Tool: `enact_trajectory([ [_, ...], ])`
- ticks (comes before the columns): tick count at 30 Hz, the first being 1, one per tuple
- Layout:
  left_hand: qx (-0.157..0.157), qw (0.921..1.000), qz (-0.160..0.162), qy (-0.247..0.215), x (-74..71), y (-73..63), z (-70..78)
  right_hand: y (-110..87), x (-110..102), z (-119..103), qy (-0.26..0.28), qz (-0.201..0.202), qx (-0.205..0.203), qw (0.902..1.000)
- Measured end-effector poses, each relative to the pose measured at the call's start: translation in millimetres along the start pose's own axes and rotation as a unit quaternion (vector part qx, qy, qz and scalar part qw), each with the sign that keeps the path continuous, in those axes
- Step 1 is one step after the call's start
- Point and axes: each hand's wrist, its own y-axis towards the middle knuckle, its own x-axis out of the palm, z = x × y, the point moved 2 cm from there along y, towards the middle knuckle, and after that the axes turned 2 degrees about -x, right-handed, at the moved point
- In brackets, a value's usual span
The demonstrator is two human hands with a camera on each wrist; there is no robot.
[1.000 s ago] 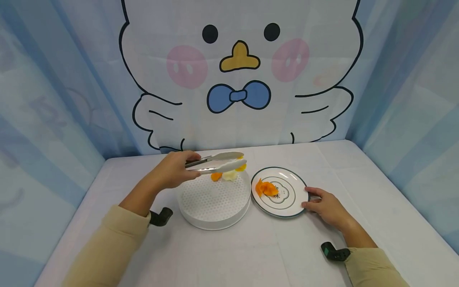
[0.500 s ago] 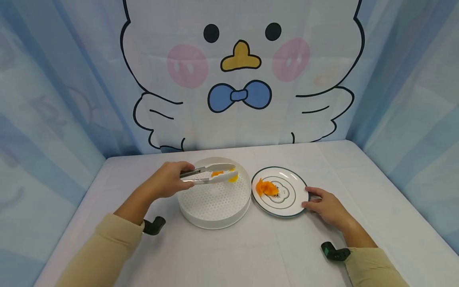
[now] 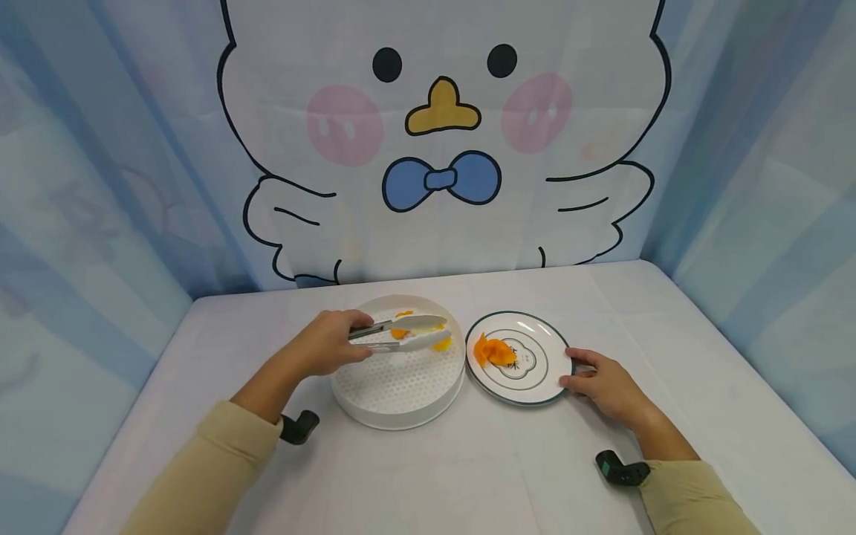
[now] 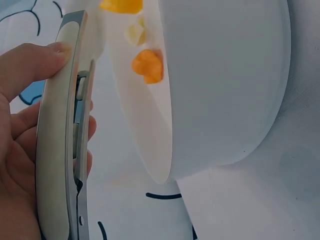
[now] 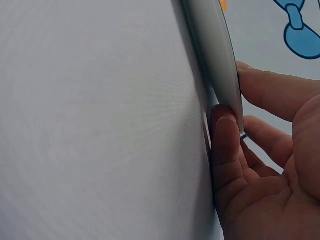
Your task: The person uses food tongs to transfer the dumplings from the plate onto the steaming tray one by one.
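Tongs (image 3: pixel 417 322): since the frame half a second ago they have come slightly to the right and nearer to you, above the white tray (image 3: pixel 381 418); the plate (image 3: pixel 542 386) and your right hand (image 3: pixel 605 383) look unmoved.
Left hand (image 3: pixel 328 343): you hold the tongs by their handles, tips parted; whether the tips touch anything cannot be told.
Right hand grip: you pinch the plate's rim at its right edge.
Tray contents: an orange bit (image 3: pixel 400 334) and a yellow bit (image 3: pixel 443 345) lie toward the far side of the dotted surface.
Plate contents: orange pieces (image 3: pixel 493 351) sit left of the centre.
In the way: the tongs cross over the tray's bits and cover parts of them; the plate stands just beside the tray, contact unclear.
Around: you work on a white cloth (image 3: pixel 428 490), before a backdrop (image 3: pixel 428 238) printed with a bird in a blue bow tie; your tan sleeves (image 3: pixel 207 457) meet black wrist devices (image 3: pixel 622 469).
Left wrist view: it shows you a pale bit (image 4: pixel 135 34), hard to make out from the head, and your thumb on the handle.
Right wrist view: it shows your digit tucked beneath the rim, between plate and cloth.
Writing: dark characters mark the plate's middle, partly covered by the orange pieces and too small to read surely.
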Motion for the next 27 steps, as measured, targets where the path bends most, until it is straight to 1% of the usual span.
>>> enact_trajectory([
  [4,0.0,1.0,0.004,-0.002,0.1,-0.2,1.7,-0.1,0.7,-0.1,0.0,0.0,-0.001,1.0],
  [11,-0.003,1.0,0.006,-0.004,-1.2,-5.0,4.5,0.4,0.6,0.7,0.006,-0.001,-0.003,1.0],
  [15,0.004,0.9999,0.007,-0.011,-0.7,-6.9,9.2,0.9,0.1,1.6,0.005,-0.001,-0.003,1.0],
  [21,0.023,0.9997,0.005,-0.002,2.9,-4.8,22.7,0.7,1.2,1.5,0.006,-0.002,-0.004,1.0],
  [27,0.049,0.9988,-0.003,0.007,6.5,4.8,42.2,0.0,0.5,0.9,0.008,-0.001,-0.005,1.0],
])
